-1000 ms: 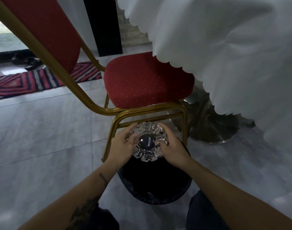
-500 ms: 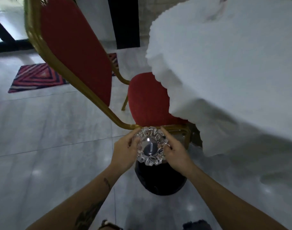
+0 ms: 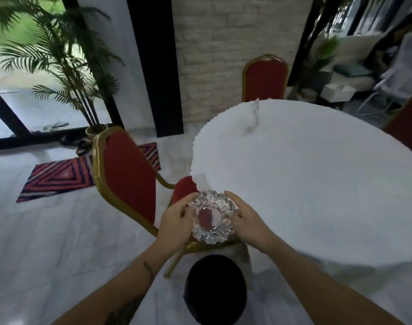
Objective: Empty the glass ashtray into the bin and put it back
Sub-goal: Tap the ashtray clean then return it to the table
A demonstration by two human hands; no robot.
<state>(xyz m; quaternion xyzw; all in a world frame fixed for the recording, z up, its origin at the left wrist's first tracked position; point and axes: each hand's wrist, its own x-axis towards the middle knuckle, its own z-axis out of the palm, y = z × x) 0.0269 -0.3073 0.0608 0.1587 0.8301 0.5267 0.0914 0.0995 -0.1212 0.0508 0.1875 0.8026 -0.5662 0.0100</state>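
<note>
Between two bare hands, at the near left edge of the round table (image 3: 317, 184) draped in a white scalloped cloth, sits the clear cut-glass ashtray with a fluted rim (image 3: 212, 218). The left hand (image 3: 174, 225) closes its grip on the ashtray's left rim, fingers curled against the glass, and the right hand (image 3: 248, 221) does the same on the right rim, with its thumb lying over the upper edge. So held, the ashtray is in the air, its open bowl facing up at the camera, and its flat centre shows red on one half and pale on the other; whether anything lies in the bowl cannot be told through the glare. Straight below the grip, nearer the person, stands the round black bin (image 3: 215, 289) on the pale marble floor (image 3: 48, 242), well apart from the ashtray. Behind and to the left of the grip stands a red upholstered chair with a gold metal frame (image 3: 127, 174), its seat partly tucked under the cloth, with its front rail passing just under the hands. Farther left on the floor lies a red and blue striped rug (image 3: 59, 177). Beyond the table a second red chair (image 3: 264, 78) stands against a pale brick wall, and a potted palm (image 3: 66, 66) stands by the glass door at far left.
</note>
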